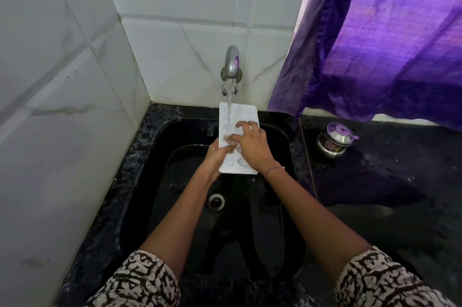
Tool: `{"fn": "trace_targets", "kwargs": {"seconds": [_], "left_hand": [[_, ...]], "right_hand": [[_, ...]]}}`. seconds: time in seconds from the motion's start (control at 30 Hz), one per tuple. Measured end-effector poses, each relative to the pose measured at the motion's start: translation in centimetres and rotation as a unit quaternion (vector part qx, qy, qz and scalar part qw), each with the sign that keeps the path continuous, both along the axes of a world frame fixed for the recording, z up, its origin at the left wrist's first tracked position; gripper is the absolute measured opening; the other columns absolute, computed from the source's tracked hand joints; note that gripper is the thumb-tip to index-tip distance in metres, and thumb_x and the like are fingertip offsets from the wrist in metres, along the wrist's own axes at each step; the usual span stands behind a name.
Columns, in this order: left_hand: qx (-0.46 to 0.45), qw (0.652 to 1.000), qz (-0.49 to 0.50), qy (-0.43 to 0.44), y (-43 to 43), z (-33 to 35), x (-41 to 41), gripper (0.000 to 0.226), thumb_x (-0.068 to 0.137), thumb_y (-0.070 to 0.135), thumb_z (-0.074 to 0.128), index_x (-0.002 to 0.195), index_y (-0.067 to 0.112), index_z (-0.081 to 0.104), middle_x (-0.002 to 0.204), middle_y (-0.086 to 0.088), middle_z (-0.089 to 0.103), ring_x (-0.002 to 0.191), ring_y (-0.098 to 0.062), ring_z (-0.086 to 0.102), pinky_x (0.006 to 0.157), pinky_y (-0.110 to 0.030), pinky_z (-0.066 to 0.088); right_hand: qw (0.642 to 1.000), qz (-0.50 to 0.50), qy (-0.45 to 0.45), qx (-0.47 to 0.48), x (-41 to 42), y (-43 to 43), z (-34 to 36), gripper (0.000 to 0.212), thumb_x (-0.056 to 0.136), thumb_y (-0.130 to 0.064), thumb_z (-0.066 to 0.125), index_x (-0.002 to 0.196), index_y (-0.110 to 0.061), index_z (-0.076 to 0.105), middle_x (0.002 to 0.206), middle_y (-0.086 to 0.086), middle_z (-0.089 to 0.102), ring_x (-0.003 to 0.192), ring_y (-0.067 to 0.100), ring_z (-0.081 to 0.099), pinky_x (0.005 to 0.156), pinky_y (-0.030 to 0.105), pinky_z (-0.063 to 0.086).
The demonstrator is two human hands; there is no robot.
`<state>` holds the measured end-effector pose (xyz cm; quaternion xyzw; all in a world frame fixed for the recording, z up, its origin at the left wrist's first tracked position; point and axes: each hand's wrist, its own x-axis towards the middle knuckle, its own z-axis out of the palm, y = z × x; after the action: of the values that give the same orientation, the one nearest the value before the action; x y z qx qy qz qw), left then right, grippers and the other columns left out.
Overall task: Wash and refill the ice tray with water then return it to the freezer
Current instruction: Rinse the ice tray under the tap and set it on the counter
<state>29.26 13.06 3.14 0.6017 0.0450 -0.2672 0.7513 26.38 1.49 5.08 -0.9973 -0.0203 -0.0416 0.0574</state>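
A white ice tray [243, 113] is held lengthwise over the black sink [175, 181], its far end under the metal tap [232, 63]. Water runs from the tap onto the tray's left cells. My left hand [218, 154] grips the tray's left edge near its near end, thumb on top. My right hand [251, 143] lies flat on the tray's top with fingers spread over the cells, touching them. The tray's near right part is partly hidden under this hand.
The sink has a round drain [215, 201] at its bottom. White tiled walls rise behind and to the left. A dark wet counter [387, 181] to the right holds a small steel kettle [333, 140]. A purple curtain [387, 44] hangs above it.
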Motion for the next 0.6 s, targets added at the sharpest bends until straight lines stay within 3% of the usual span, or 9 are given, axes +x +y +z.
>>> {"fn": "trace_targets", "kwargs": {"seconds": [0.13,0.3,0.43,0.6], "left_hand": [[-0.003,1.000,0.005,0.010,0.1,-0.2,-0.2,0.039,0.087,-0.002,0.054,0.122,0.014,0.054,0.097,-0.006,0.065,0.085,-0.020,0.064,0.070,-0.033,0.055],[0.017,1.000,-0.006,0.017,0.4,-1.0,-1.1,0.040,0.086,-0.003,0.053,0.122,0.012,0.054,0.098,-0.007,0.065,0.087,-0.022,0.063,0.078,-0.036,0.053],[0.028,0.999,-0.015,0.015,0.7,-1.8,-2.4,0.036,0.086,0.000,0.054,0.119,0.016,0.056,0.097,-0.005,0.067,0.089,-0.021,0.064,0.078,-0.034,0.053],[0.017,0.999,0.024,0.031,1.6,-2.8,-3.1,0.031,0.087,0.004,0.060,0.117,0.013,0.058,0.094,-0.004,0.068,0.085,-0.019,0.065,0.075,-0.032,0.054]], "right_hand": [[1.000,0.007,0.008,-0.014,0.1,0.2,-0.5,0.055,0.080,-0.016,0.065,0.131,-0.031,0.050,0.143,0.002,0.031,0.133,0.027,0.025,0.107,0.041,0.025],[1.000,0.000,-0.016,0.014,0.6,0.7,-1.0,0.041,0.083,-0.016,0.062,0.122,-0.023,0.051,0.134,0.003,0.037,0.127,0.025,0.032,0.102,0.037,0.029],[1.000,-0.029,0.008,0.009,0.9,1.2,-1.5,0.053,0.075,-0.029,0.075,0.124,-0.027,0.053,0.138,0.002,0.034,0.130,0.025,0.027,0.106,0.038,0.025],[0.999,0.008,0.045,-0.012,0.7,1.5,-1.9,0.060,0.075,-0.024,0.074,0.130,-0.032,0.052,0.145,0.003,0.029,0.135,0.028,0.022,0.108,0.042,0.024]]}}
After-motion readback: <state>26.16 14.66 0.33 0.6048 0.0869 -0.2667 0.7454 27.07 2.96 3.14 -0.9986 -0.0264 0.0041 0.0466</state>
